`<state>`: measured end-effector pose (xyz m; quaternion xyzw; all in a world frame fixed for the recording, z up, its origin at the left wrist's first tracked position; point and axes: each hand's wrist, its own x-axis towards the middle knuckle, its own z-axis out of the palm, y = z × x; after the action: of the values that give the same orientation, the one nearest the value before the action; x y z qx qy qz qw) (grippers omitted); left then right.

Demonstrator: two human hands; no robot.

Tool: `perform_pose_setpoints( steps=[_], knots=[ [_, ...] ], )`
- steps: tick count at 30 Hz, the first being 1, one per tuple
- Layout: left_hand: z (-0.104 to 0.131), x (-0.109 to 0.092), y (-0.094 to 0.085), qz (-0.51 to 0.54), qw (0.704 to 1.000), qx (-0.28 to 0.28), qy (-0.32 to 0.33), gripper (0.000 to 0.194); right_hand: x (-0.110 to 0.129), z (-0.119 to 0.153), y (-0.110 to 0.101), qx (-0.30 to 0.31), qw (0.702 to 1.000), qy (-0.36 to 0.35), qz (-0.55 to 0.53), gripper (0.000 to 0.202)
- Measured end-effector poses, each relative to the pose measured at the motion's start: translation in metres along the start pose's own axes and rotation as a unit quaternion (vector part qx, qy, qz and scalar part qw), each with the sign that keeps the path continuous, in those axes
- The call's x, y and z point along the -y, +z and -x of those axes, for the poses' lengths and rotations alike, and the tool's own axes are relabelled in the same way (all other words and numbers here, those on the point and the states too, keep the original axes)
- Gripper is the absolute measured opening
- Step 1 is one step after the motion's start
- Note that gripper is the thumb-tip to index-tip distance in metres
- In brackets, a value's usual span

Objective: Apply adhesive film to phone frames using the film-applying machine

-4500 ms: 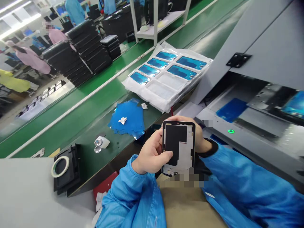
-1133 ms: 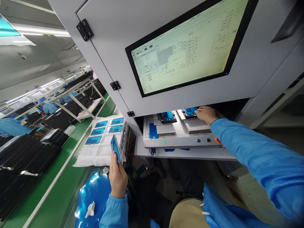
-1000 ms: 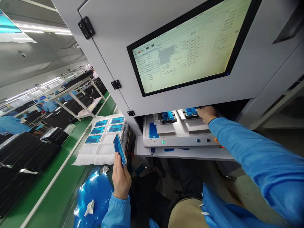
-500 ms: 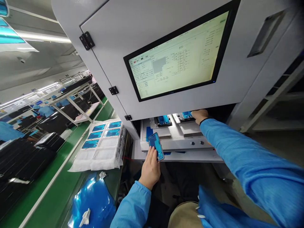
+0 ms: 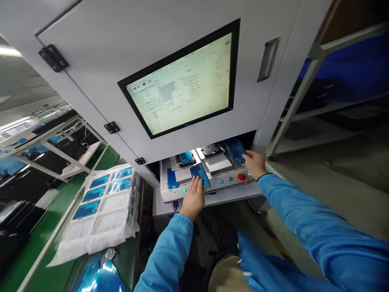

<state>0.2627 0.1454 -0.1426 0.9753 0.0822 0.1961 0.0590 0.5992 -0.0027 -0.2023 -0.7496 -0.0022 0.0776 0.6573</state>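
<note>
Presently, left hand [image 5: 193, 199] is holding blue-faced panel [image 5: 199, 172] above front edge of machine bed [image 5: 170, 196], fingers extended over near end, thumb hidden; long axis is running far-left to near-right. Right hand [image 5: 255, 164] is pinching second panel [image 5: 235, 151] by near end toward bed's right edge, fingers closed, far end pointing leftward and away.

The left arm [image 5: 168, 251] stretched forward, the left hand [image 5: 193, 198] back up, its fingers straight and close together in a hold, the thumb hidden. The right arm [image 5: 316, 223] slanted in from the lower right, its wrist [image 5: 263, 176] ringed by a dark cuff, the right hand [image 5: 255, 163] pinching with fingers bent leftward.
</note>
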Motion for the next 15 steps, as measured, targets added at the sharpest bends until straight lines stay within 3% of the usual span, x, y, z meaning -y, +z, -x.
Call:
perform_pose_setpoints(
  steps=[9,15],
  knots=[
    [-0.14,0.006,0.038,-0.023,0.996,0.061,0.06,0.049,-0.03,-0.008,-0.003,0.011,0.996,-0.08,-0.025,0.038],
    [-0.202,0.013,0.053,-0.047,0.989,0.136,0.028,0.052,-0.041,-0.014,-0.012,-0.012,0.995,-0.098,-0.028,0.055]
  ],
)
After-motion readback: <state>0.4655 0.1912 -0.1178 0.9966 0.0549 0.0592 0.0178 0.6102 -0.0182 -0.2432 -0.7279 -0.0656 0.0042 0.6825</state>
